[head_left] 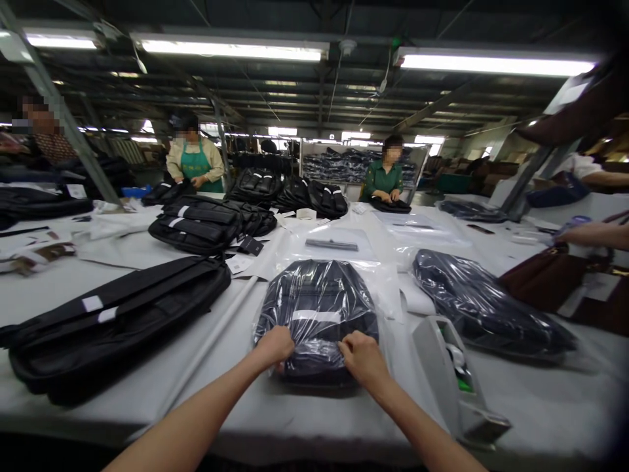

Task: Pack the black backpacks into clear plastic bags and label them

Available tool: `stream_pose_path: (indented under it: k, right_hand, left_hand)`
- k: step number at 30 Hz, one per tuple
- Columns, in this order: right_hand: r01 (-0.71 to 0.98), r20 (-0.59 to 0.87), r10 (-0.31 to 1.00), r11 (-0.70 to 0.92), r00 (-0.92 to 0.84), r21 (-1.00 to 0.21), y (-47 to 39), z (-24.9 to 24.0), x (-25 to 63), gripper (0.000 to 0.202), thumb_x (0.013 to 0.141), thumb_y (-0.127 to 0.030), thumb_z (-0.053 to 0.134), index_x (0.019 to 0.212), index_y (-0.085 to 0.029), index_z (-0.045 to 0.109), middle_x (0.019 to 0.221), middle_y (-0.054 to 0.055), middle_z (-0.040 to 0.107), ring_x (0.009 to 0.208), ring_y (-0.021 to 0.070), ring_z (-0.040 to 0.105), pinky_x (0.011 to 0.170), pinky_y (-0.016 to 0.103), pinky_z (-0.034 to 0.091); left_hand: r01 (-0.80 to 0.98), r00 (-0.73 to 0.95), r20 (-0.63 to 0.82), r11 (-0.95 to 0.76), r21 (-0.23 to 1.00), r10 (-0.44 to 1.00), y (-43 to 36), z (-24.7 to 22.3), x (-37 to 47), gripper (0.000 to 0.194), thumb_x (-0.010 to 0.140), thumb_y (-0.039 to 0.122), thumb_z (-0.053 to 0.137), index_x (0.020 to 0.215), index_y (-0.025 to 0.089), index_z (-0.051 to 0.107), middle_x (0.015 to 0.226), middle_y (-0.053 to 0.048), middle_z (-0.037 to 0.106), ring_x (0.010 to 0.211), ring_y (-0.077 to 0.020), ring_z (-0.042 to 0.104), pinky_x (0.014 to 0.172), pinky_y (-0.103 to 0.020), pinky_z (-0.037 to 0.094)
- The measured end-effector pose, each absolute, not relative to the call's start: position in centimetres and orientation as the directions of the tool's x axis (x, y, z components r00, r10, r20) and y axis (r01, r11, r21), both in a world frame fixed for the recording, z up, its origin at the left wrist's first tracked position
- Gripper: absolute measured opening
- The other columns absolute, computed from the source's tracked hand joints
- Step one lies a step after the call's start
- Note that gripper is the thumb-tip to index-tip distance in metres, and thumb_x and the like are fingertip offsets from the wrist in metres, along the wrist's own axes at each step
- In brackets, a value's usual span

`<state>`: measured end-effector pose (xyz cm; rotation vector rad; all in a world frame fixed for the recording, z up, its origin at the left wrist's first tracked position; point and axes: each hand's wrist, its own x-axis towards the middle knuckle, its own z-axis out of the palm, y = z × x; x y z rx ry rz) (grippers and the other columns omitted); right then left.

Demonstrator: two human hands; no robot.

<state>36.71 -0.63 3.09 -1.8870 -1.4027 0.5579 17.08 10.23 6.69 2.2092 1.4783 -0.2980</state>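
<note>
A black backpack (pixel 314 295) in a clear plastic bag lies on the table straight in front of me. A white band runs across its middle. My left hand (pixel 276 346) is closed on the plastic at the near left side of the backpack. At the near right side, my right hand (pixel 362 357) pinches the same plastic bag. The film between my hands is wrinkled and shiny. Where my fingertips end under the film's folds is partly hidden.
An unwrapped black backpack (pixel 128 314) lies to the left, a pile of backpacks (pixel 196 223) beyond it. On the right are a tape dispenser (pixel 442 373), another bagged backpack (pixel 481 301) and a brown bag (pixel 555 278). Co-workers (pixel 388 174) stand across the table.
</note>
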Motion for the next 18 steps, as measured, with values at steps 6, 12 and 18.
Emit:
stream_pose_path:
  k: [6,12,18]
  right_hand:
    - [0.59,-0.158,0.976,-0.218,0.153,-0.778,1.5,4.7,40.1,0.006,0.06,-0.019,0.071,0.056,-0.016,0.067,0.051,0.001,0.063,0.048,0.0127,0.056,0.047,0.021,0.04]
    - [0.581,-0.335,0.942,-0.285,0.024,-0.762,2.2,5.1,41.9,0.007,0.066,-0.02,0.065,0.061,-0.016,0.069,0.052,0.0,0.065,0.04,0.008,0.051,0.04,0.017,0.041]
    - [0.797,-0.182,0.969,-0.239,0.164,-0.555,2.0,6.6,39.6,0.007,0.059,-0.011,0.068,0.057,-0.017,0.066,0.063,0.005,0.068,0.063,0.0188,0.064,0.054,0.025,0.046]
  left_hand:
    - [0.953,0.302,-0.523,-0.252,0.166,0.797,10.4,6.6,17.8,0.027,0.088,0.035,0.055,0.104,0.012,0.058,0.1,-0.007,0.062,0.086,-0.0174,0.062,0.075,-0.036,0.053]
    - [0.962,0.269,-0.548,-0.241,0.124,0.792,10.8,6.1,17.4,0.025,0.089,0.034,0.055,0.098,0.011,0.06,0.092,-0.005,0.064,0.08,-0.0154,0.062,0.071,-0.033,0.053]
    - [0.964,0.261,-0.555,-0.243,0.107,0.79,10.4,6.4,17.5,0.025,0.09,0.034,0.052,0.095,0.011,0.06,0.086,-0.004,0.064,0.074,-0.0137,0.063,0.069,-0.032,0.053]
